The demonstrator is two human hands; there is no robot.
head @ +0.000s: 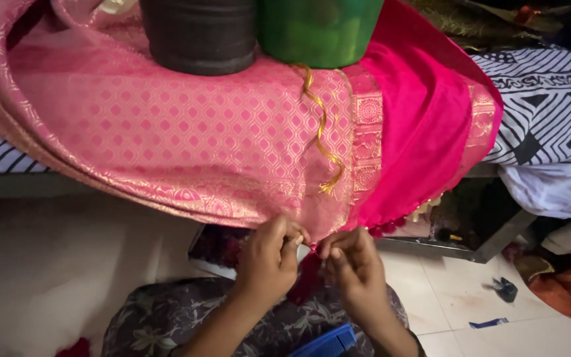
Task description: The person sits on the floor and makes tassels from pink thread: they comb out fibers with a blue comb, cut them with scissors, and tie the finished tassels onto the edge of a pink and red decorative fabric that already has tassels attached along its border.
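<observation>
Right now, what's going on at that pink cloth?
A seated person works the lower edge of a pink and gold patterned cloth that hangs off a raised surface. The left hand and right hand pinch that edge close together, fingertips nearly meeting; what sits in each grip is too small to tell. A dark pot and a green pot stand on the cloth above. A gold cord trails down it. A blue comb lies on the lap.
</observation>
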